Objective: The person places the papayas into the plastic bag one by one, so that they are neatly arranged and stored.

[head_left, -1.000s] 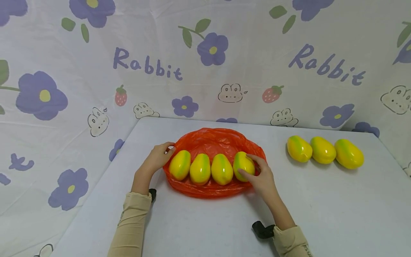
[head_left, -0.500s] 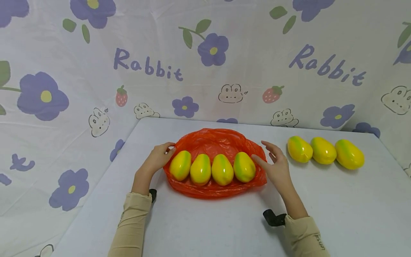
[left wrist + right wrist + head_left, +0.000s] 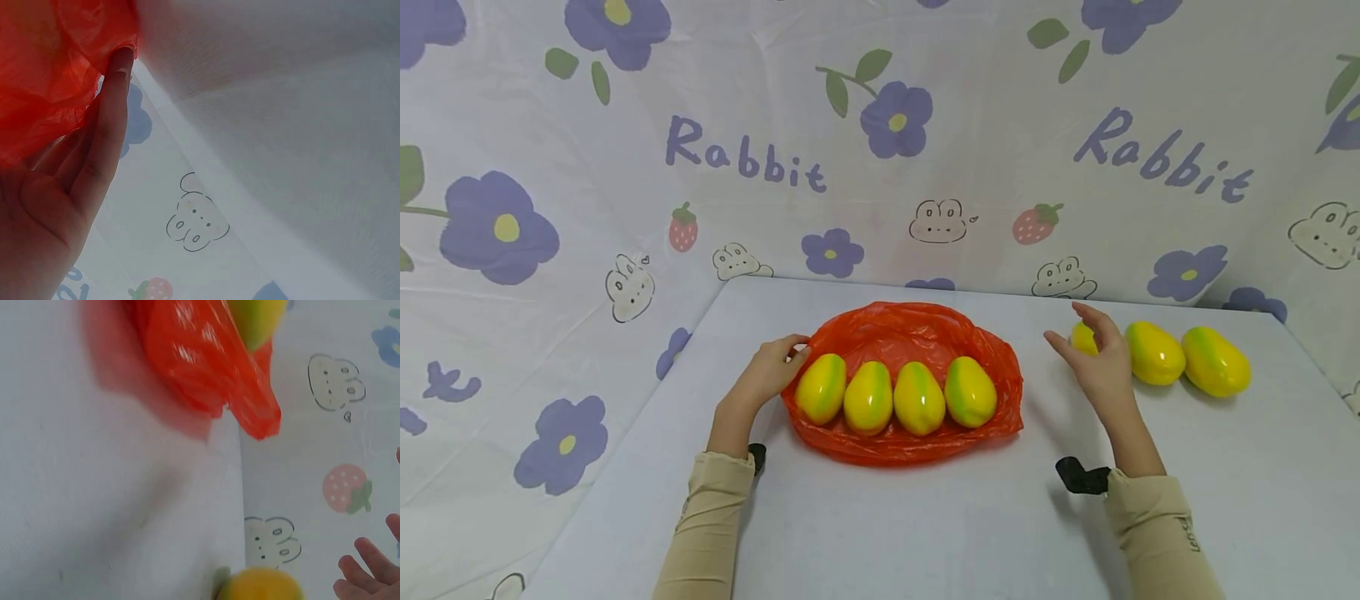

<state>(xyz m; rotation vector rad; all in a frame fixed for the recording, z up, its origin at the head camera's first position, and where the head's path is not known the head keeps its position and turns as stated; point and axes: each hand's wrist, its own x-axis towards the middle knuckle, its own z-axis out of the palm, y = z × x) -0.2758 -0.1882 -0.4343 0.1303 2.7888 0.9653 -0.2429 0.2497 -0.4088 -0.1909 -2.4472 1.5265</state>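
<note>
A red plastic bag (image 3: 898, 454) lies spread open on the table with several glossy yellow-green papayas in a row in it, the rightmost papaya (image 3: 972, 392) near the bag's right rim. At the bag's left rim, my left hand (image 3: 767, 371) holds the plastic between thumb and fingers; the left wrist view shows a fingertip (image 3: 124, 57) against the red film. My right hand (image 3: 1103, 367) is in the air right of the bag, fingers spread and holding nothing. It overlaps the nearest loose papaya (image 3: 1082, 337), which is mostly hidden behind it.
Two more papayas, a middle one (image 3: 1156, 354) and a right one (image 3: 1216, 361), lie beside the partly hidden one at the back right. The white table (image 3: 910, 533) meets a printed cloth backdrop (image 3: 985, 150) along its rear edge.
My right hand has let go of the rightmost papaya in the bag and moved right, out over the loose papayas. My left hand has stayed at the bag's left rim.
</note>
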